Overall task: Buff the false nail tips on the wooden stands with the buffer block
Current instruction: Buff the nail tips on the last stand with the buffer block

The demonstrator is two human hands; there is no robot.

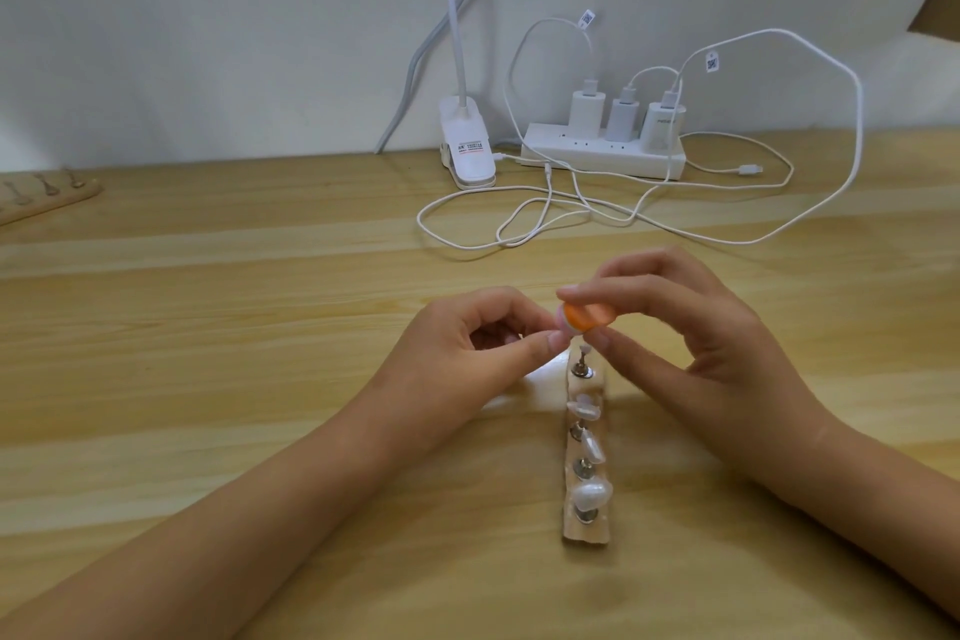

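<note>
Pale wood tabletop [208, 327] ran back to a white wall [208, 16], where a clip lamp [467, 146], a power strip [602, 153] carrying three chargers and a tangle of white cables [519, 224] sat well clear of my work.

The wooden stand [584, 538] lay just in front of me, running away from me, with a row of metal pins along it. My right hand [701, 327] pinched the orange buffer block [587, 316] between thumb and fingertips, holding it in the air just over the far end of the stand. My left hand [467, 343] had thumb and forefinger closed on something pale at the block's left end. I could not tell whether that was a nail tip or the block's own pinkish end. A small tip [583, 347] stood on the farthest pin, directly under the block.

Three larger false nail tips [589, 494] sat on the nearer pins, untouched by either hand. Nothing on their surfaces showed me whether they were already dulled or still glossy, so I judged the job to be somewhere mid-row, with work at the far end in hand. A second stand [47, 198] lay at the far left edge, well apart. Its pins were too small to read, and I took it as possibly still to do.
</note>
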